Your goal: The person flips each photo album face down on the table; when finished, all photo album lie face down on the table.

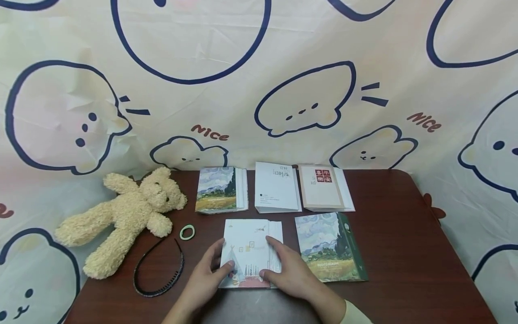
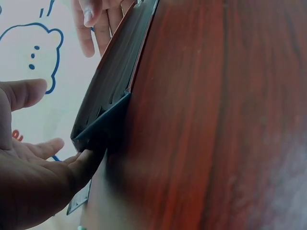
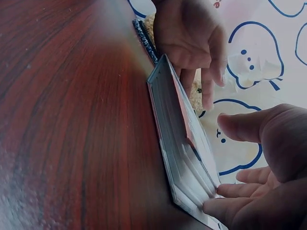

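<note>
A white photo album [image 1: 247, 243] with a tent drawing and a pink strip on its cover lies flat on the brown table [image 1: 404, 252], near its front edge. My left hand [image 1: 208, 274] is at its left side, fingers touching the spine edge; in the left wrist view the thumb stands away from the album [image 2: 108, 86]. At the other side, my right hand [image 1: 293, 272] touches the page edges with fingertips, its thumb lifted off the cover in the right wrist view. Neither hand curls round the album.
Behind stand a painted-landscape album [image 1: 216, 189], a white album [image 1: 275, 186] and a beige one [image 1: 321, 186]. To the right lies a landscape-covered album [image 1: 323, 247] with a green edge. A teddy bear [image 1: 129, 211], black headband [image 1: 158, 290] and green hair tie [image 1: 182, 232] lie left.
</note>
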### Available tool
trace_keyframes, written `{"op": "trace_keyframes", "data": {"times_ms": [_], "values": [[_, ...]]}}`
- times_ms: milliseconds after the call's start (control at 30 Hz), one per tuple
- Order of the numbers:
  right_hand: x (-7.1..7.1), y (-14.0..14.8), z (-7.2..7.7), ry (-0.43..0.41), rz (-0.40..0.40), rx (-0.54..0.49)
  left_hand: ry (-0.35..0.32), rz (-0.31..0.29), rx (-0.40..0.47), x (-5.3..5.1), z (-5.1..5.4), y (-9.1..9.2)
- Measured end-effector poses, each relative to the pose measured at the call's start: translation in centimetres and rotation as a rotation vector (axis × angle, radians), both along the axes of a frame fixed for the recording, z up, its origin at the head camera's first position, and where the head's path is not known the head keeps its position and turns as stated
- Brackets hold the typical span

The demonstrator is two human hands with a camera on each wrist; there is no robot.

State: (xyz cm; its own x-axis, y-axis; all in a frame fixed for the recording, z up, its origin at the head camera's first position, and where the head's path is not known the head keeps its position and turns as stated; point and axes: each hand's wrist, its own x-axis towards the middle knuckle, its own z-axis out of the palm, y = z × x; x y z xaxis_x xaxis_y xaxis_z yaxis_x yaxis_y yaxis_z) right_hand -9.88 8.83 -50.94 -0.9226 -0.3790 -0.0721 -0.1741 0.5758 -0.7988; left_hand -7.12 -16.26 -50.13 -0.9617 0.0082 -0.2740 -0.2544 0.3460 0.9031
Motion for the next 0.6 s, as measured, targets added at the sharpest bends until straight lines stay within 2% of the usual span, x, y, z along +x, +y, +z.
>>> {"op": "trace_keyframes", "data": {"times_ms": [267,600], "values": [[-0.13,0.18,-0.2,0.018,0.006,0.004,-0.027,0.039,0.019,-0.05,-0.12,0.2],[-0.44,0.25,-0.29,0.006,0.029,-0.005,-0.054,0.071,0.063,0.0,-0.17,-0.68]]}}
